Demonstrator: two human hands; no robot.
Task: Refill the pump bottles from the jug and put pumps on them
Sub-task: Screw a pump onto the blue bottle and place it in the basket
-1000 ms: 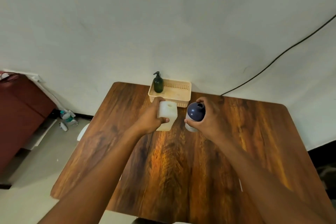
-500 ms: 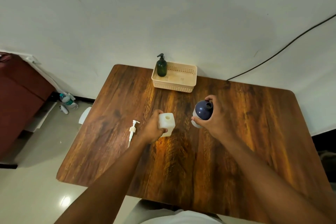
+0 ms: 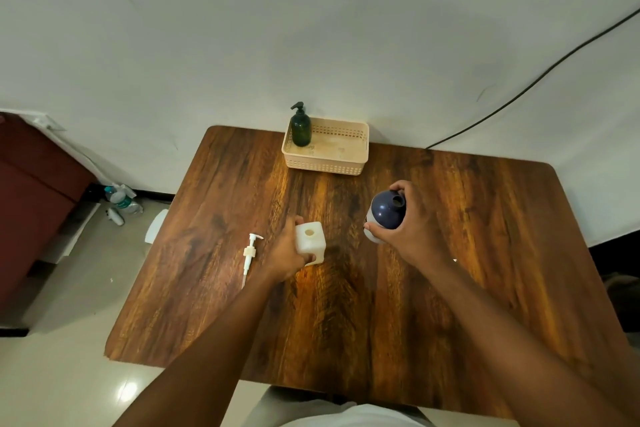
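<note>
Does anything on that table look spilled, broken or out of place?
No spill or damage shows. The only oddity is a white pump lying loose on the table, left of the open white bottle it probably belongs on.

Soft, dimmish overhead light; a bright glare spot on the floor tiles (image 3: 127, 389) near left, warm sheen across the table (image 3: 346, 288), edges bowed by the wide lens.

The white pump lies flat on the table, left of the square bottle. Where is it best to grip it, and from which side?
Probably at the collar of the white pump, pinched from above across its width. It lies flat on the wooden table, head toward the wall and thin tube toward the person, so the collar looks like the thickest, stiffest part. The left hand is nearest, but it now holds the square white bottle.
</note>
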